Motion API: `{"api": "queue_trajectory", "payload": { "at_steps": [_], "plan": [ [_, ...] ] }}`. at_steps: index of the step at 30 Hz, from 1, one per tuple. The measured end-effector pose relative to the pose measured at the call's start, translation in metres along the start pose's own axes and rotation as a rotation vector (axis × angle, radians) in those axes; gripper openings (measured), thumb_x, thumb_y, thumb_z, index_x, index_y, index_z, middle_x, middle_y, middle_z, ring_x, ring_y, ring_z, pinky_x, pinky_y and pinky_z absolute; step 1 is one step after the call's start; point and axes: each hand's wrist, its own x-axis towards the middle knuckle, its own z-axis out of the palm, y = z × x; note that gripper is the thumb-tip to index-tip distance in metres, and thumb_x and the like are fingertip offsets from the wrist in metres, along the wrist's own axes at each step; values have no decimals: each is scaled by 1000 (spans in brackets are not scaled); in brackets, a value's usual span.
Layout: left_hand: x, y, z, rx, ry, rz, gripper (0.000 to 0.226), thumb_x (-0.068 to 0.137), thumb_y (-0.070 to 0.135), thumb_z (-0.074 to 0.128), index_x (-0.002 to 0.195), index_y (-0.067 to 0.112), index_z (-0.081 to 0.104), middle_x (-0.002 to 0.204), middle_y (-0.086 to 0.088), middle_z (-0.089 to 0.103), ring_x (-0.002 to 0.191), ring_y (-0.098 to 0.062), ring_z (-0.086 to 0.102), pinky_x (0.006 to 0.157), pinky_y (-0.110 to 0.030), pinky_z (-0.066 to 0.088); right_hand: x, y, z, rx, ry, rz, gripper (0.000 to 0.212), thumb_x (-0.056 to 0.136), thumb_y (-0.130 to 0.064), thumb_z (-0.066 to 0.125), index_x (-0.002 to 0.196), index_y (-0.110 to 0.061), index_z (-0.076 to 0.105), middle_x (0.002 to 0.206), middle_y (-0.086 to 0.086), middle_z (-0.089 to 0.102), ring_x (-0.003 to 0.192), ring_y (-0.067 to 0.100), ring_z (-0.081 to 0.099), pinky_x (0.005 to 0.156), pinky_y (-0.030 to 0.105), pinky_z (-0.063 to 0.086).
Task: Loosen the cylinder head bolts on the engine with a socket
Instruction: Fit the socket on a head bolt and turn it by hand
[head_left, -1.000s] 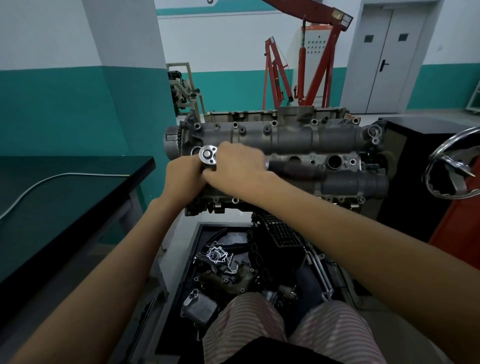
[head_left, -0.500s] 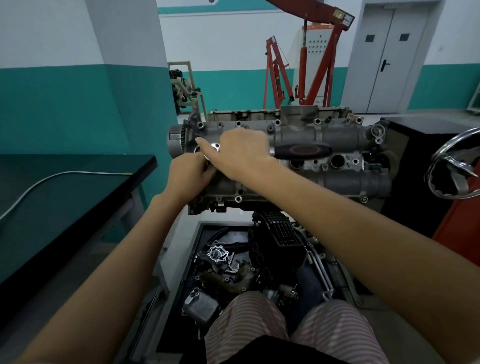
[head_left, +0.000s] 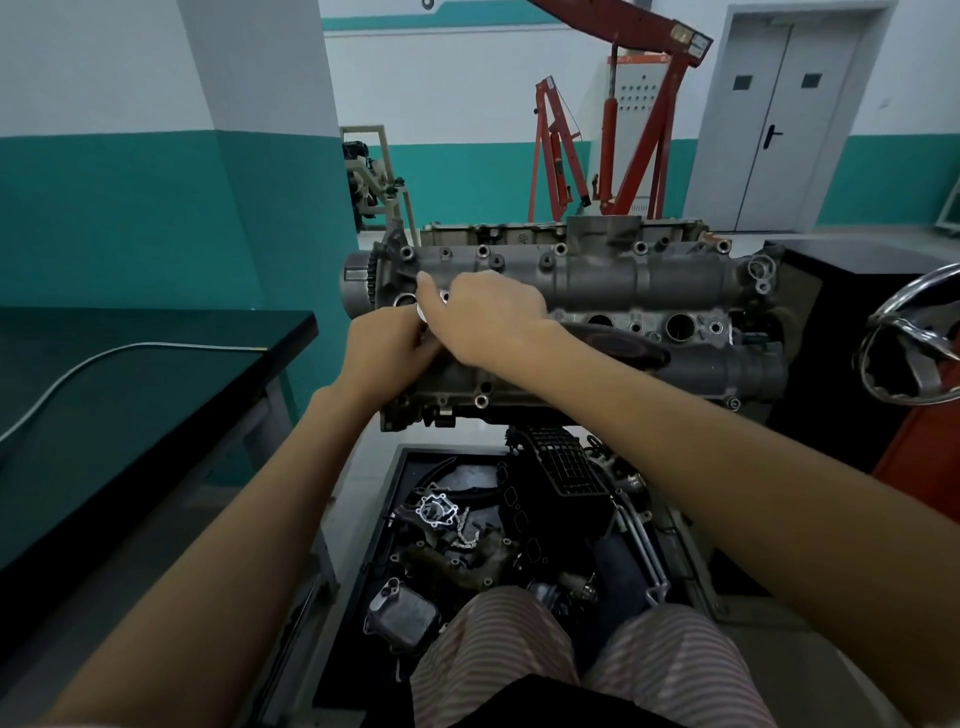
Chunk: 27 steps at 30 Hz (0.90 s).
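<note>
Nearest, a tray (head_left: 395, 519) of stripped engine parts lies on the floor below the engine (head_left: 597, 291), whose cylinder head carries bolts still seated along its near and far edges, so most of the loosening is judged to remain. At the head's left end the ratchet (head_left: 434, 304) is gripped by both hands: the left hand (head_left: 387, 348) is curled beneath its silver head, the right hand (head_left: 483, 317) closed over it, the dark handle (head_left: 618, 345) trailing right.
</note>
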Motion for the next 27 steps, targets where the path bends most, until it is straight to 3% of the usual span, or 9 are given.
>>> {"api": "queue_trajectory", "payload": {
  "at_steps": [3, 6, 8, 10, 13, 16, 20, 23, 27],
  "plan": [
    [-1, 1, -2, -12, 10, -24, 29, 78, 24, 45, 61, 2, 54, 62, -22, 61, 58, -35, 54, 46, -28, 15, -5, -3, 13, 400, -62, 121, 59, 96, -51, 17, 69, -11, 50, 74, 8, 53, 66, 23, 53, 62, 31, 44],
    [1, 1, 1, 51, -54, -75, 38, 81, 8, 55, 52, 17, 30, 52, -8, 50, 58, -32, 49, 50, -30, 16, -18, -10, 22, 1338, -426, 462, 60, 93, -61, 18, 64, -12, 39, 48, 1, 36, 37, 13, 32, 40, 18, 30],
    [2, 1, 1, 92, -77, -82, 43, 81, 7, 55, 52, 20, 25, 48, 3, 39, 56, -28, 47, 48, -29, 18, -18, -12, 28, 1550, -468, 514, 62, 90, -65, 17, 62, -14, 35, 42, -2, 29, 31, 10, 25, 36, 14, 25],
    [1, 2, 0, 40, -65, -74, 28, 82, 18, 50, 56, 16, 38, 53, -2, 50, 59, -28, 52, 48, -30, 22, -15, -11, 28, 1267, -328, 409, 62, 92, -63, 15, 61, -14, 37, 44, -1, 34, 32, 11, 31, 37, 18, 29],
    [-1, 3, -2, -68, 21, -25, 28, 81, 30, 44, 86, 17, 68, 67, -1, 61, 65, -21, 55, 48, -21, 21, -12, -1, 15, 600, -90, 58, 51, 99, -48, 16, 59, -26, 39, 60, 5, 49, 58, 19, 51, 60, 32, 43],
    [2, 1, -1, -26, -20, -37, 26, 88, 28, 50, 79, 8, 64, 68, -7, 61, 64, -25, 53, 47, -22, 18, -8, 4, 10, 293, -59, -24, 54, 98, -48, 17, 57, -21, 39, 62, 3, 48, 62, 19, 50, 55, 30, 35],
    [1, 3, -2, -95, -24, -77, 31, 88, 24, 49, 58, 17, 42, 60, -8, 55, 57, -19, 41, 47, -22, 20, -12, 4, 22, 299, 65, 31, 62, 95, -56, 19, 59, -15, 48, 62, 2, 51, 61, 18, 51, 54, 30, 34],
    [0, 7, -4, -59, -37, -73, 21, 77, 25, 36, 59, 17, 41, 57, -1, 46, 54, -19, 38, 46, -22, 20, -25, -2, 37, 561, 115, 75, 53, 94, -54, 27, 65, -15, 49, 66, 1, 54, 63, 16, 52, 57, 30, 36],
    [2, 6, -2, 55, -78, -103, 35, 82, 6, 50, 54, 18, 32, 57, 1, 44, 56, -18, 37, 46, -26, 18, -30, -10, 51, 788, 147, 151, 40, 93, -48, 37, 78, -13, 48, 71, -5, 50, 63, 6, 47, 54, 26, 32]
  ]
}}
